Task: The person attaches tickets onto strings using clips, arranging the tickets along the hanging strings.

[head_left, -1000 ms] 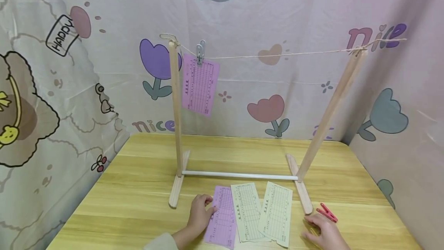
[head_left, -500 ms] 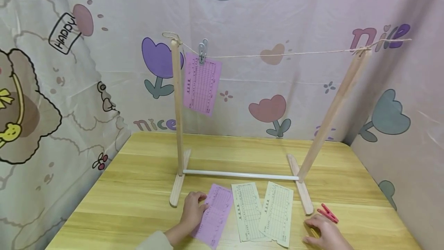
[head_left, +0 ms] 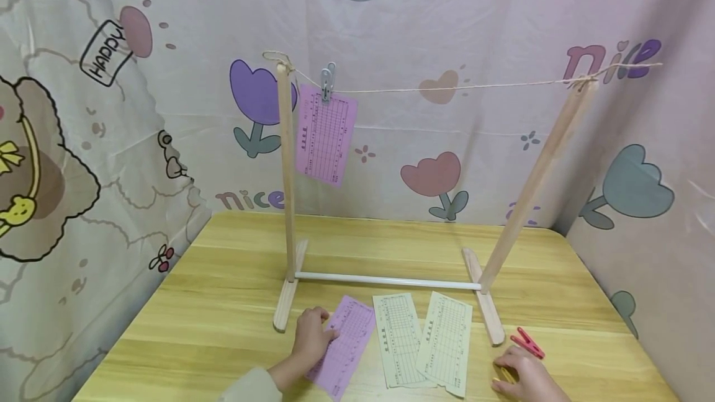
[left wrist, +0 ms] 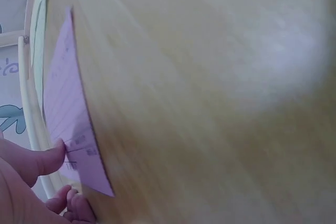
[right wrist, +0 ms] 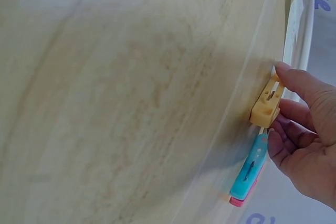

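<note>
Left hand (head_left: 310, 341) pinches lower-centre purple slip (head_left: 347, 347); right hand (head_left: 525, 372) pinches yellow clip (right wrist: 266, 107). Slip is likely light, easily creased; grip edge.

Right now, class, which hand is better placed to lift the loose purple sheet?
Left, probably: the left hand pinches the loose purple sheet. The right hand, past the pale sheets, holds a yellow clothespin.

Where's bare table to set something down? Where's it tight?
Free: table behind the white rod, between the wooden feet, and left of the left foot. Crowded: front middle, with the left hand on the purple sheet beside cream sheets; front right, with the right hand holding a yellow clothespin near the red clothespin.
</note>
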A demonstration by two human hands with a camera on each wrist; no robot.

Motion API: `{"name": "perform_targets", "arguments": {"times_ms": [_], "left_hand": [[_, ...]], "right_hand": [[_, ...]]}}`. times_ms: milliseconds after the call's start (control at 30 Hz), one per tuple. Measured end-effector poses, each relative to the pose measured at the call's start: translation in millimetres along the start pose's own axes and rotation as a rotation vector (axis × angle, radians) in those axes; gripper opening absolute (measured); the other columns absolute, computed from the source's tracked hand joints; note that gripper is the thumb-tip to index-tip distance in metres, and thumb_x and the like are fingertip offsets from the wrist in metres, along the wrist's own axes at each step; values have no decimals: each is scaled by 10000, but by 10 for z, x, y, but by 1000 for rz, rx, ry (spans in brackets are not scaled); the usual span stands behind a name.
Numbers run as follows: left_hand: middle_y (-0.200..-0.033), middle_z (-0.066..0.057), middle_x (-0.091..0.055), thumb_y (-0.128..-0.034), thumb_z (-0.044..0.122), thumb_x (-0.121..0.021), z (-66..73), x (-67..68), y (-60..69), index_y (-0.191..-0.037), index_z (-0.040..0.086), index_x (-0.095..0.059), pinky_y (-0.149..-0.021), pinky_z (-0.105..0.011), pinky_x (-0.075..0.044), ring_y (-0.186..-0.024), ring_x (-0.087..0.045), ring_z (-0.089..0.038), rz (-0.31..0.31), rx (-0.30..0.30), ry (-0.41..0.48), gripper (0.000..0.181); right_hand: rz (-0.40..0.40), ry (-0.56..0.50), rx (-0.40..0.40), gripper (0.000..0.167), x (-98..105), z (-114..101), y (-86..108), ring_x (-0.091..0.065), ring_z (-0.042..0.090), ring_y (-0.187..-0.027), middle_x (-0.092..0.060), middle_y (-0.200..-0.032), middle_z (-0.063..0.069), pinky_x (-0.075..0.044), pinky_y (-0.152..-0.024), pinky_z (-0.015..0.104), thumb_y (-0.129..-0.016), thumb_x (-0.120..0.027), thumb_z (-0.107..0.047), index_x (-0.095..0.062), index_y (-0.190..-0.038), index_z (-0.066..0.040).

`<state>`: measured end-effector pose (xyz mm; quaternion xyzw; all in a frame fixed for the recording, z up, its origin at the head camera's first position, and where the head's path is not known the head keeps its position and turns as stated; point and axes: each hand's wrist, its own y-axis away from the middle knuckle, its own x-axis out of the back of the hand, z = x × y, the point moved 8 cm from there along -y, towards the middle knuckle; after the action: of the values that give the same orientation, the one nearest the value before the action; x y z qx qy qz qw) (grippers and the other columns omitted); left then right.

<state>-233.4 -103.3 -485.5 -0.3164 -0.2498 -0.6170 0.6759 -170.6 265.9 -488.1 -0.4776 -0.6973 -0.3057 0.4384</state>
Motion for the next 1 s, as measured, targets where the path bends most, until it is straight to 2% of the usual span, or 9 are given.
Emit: {"name": "perform_targets", "arguments": {"times_ms": [200, 267, 333, 433, 500, 667, 833, 1000], "left_hand": [[-815, -149, -617, -646, 1, -772, 7, 4, -31, -909, -75, -596, -656, -328, -534, -742, -594, -228, -14, 36, -2, 325], [-808, -152, -623, -647, -7, -769, 7, 2, -35, -900, -76, -593, -652, -330, -538, -737, -604, -232, -18, 44, -2, 315], [-797, -146, -625, -647, -11, -769, 8, 1, -37, -891, -75, -596, -646, -325, -536, -727, -604, -228, -20, 48, -10, 306], [-785, -140, -620, -647, -19, -768, 10, -5, -35, -874, -80, -598, -640, -319, -534, -714, -596, -219, -23, 45, -15, 291], [-784, -140, -616, -642, -21, -771, 10, -4, -34, -865, -78, -600, -646, -322, -532, -715, -589, -218, -20, 46, -16, 287], [-772, -129, -579, -623, -7, -786, 21, 16, -28, -835, -61, -608, -670, -350, -490, -728, -541, -229, 6, 44, -27, 282], [-751, -96, -552, -618, 8, -793, 43, 31, -8, -806, -39, -621, -658, -339, -450, -726, -505, -214, 16, 43, -53, 259], [-756, -98, -581, -626, 6, -786, 40, 25, -5, -807, -24, -619, -631, -325, -473, -707, -525, -203, 5, 49, -57, 248]], "right_hand": [[-12, -8, -39, 291, 1, 14, -26, -513, 6, -754, -615, -864, -19, -479, -665, 240, -709, -784, -258, -687, -891, -52], [26, -17, -19, 295, 23, -13, -15, -506, -18, -754, -627, -864, -11, -485, -660, 234, -703, -788, -235, -682, -893, -36], [98, -49, 33, 297, 61, -61, 1, -473, -45, -725, -602, -829, -36, -466, -610, 212, -684, -796, -178, -669, -888, -2], [160, -117, 75, 315, 101, -115, 11, -398, -74, -681, -534, -769, -48, -407, -537, 181, -671, -794, -110, -654, -897, 60], [158, -176, 67, 330, 107, -124, -1, -363, -66, -658, -478, -745, -40, -370, -512, 176, -680, -786, -92, -645, -921, 85], [110, -253, -21, 374, 102, -105, -42, -377, -50, -668, -499, -777, 13, -398, -526, 184, -730, -762, -112, -632, -1004, 106], [143, -325, -34, 380, 127, -138, -61, -400, -57, -683, -536, -806, 4, -429, -543, 179, -742, -744, -80, -618, -1036, 125], [145, -427, -29, 423, 120, -159, -86, -445, -78, -706, -565, -841, 16, -468, -576, 166, -761, -725, -63, -579, -1069, 186]]}}
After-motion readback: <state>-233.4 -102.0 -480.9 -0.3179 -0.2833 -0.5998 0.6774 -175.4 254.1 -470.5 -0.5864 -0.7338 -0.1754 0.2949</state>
